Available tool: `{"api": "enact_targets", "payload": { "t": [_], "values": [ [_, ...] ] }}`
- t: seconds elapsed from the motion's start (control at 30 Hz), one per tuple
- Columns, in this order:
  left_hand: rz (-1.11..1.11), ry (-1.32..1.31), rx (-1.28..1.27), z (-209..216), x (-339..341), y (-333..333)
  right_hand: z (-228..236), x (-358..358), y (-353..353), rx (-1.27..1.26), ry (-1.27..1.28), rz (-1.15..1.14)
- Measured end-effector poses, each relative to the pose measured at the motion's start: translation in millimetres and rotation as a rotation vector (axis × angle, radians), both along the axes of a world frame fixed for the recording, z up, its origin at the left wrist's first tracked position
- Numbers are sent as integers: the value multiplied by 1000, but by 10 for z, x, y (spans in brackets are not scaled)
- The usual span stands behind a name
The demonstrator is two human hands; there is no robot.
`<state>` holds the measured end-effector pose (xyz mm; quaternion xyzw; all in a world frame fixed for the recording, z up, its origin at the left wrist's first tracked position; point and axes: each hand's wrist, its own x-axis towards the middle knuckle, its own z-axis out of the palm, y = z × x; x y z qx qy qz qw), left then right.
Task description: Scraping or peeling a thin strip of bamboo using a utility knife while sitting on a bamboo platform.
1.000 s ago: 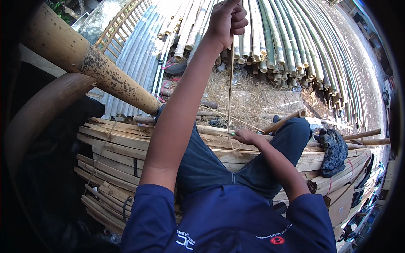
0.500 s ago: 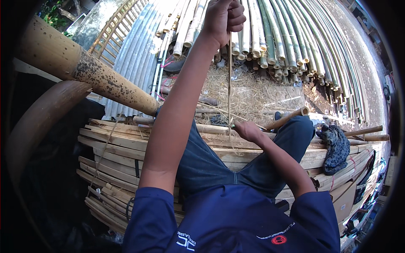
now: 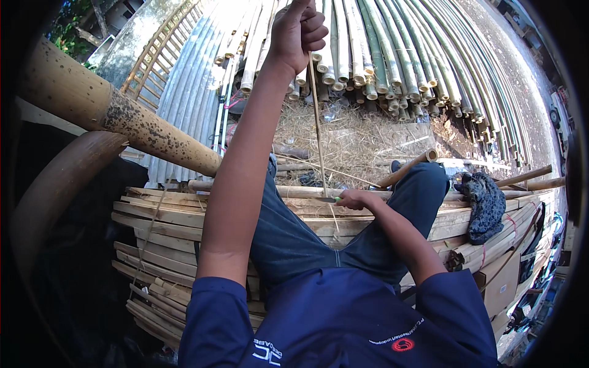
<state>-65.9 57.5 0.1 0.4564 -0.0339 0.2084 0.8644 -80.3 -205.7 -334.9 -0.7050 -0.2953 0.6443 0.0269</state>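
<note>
My left hand (image 3: 299,37), arm stretched far forward, is closed around the upper end of a thin bamboo strip (image 3: 317,122). The strip slants down toward me and meets a knife (image 3: 326,199) between my knees. Closed on the knife's green handle is my right hand (image 3: 357,199), its forearm by my right thigh. The short blade points left and touches or crosses the strip; which one, I cannot tell. Below the blade hangs a thin pale sliver (image 3: 334,221).
Bundled wooden slats (image 3: 159,214) lie beneath my legs. A thick bamboo pole (image 3: 159,132) juts in from the left. Ahead are stacked bamboo poles (image 3: 392,55), corrugated sheets (image 3: 190,92) and straw-like shavings (image 3: 362,129). A dark patterned cloth (image 3: 485,205) lies at right.
My left hand has shifted left, so the strip now leans. My right hand has come slightly nearer to me, and the knife blade now shows. The whole view has turned a little.
</note>
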Motion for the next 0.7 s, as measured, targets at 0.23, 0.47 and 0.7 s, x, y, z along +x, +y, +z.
{"api": "enact_targets", "payload": {
  "t": [0.23, 0.47, 0.7],
  "values": [
    [-20, -62, 50, 50, -27, 1, 245, -23, 46, 821, -709, 176],
    [-22, 11, 92, 59, 15, -184, -435, 118, -274, 460, -557, 437],
    [-72, -32, 70, 39, -49, 37, 136, 69, -46, 775, -686, 293]
  ]
}}
